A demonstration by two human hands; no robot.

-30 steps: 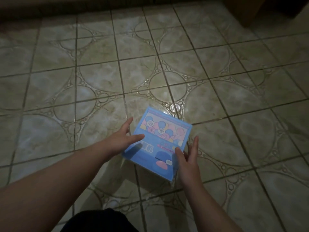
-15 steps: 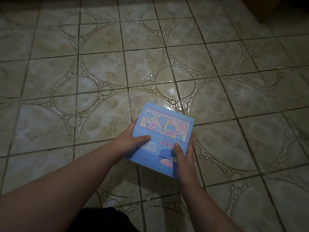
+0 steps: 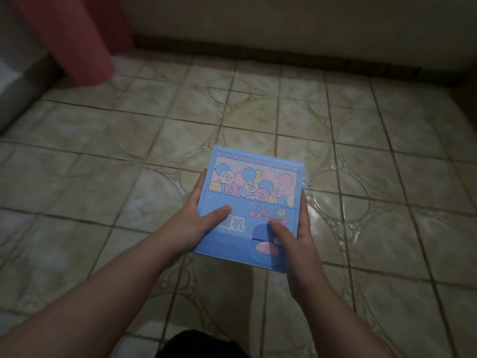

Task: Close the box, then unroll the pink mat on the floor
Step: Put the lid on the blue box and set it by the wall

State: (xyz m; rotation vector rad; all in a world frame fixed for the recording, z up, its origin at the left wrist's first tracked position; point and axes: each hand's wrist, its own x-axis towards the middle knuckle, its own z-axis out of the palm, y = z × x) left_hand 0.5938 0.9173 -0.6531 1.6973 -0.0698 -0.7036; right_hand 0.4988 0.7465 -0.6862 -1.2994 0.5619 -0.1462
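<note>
Beige patterned floor tiles (image 3: 160, 140) fill most of the view, dimly lit, with a dark skirting strip and a pale wall (image 3: 284, 24) along the far edge.

1. Box position. We hold the blue box (image 3: 249, 200) in front of us, above the floor, its printed face turned up. The print shows coloured balls numbered 05, 20 and 13. The lid appears closed; no flap stands open.

2. Left hand (image 3: 192, 226). We grip the left edge of the box. The thumb lies flat across the top face and the fingers wrap along the side; their tips are hidden underneath.

3. Right hand (image 3: 296, 244). We grip the near right corner. The thumb presses down on the top face beside the dark blue printed patch, and the fingers run along the right edge.

4. Pink mat (image 3: 77, 40). It stays rolled and stands in the far left corner, well apart from the box. Its lower end touches the floor.

5. Dark clothing (image 3: 201, 344) shows at the bottom edge.
</note>
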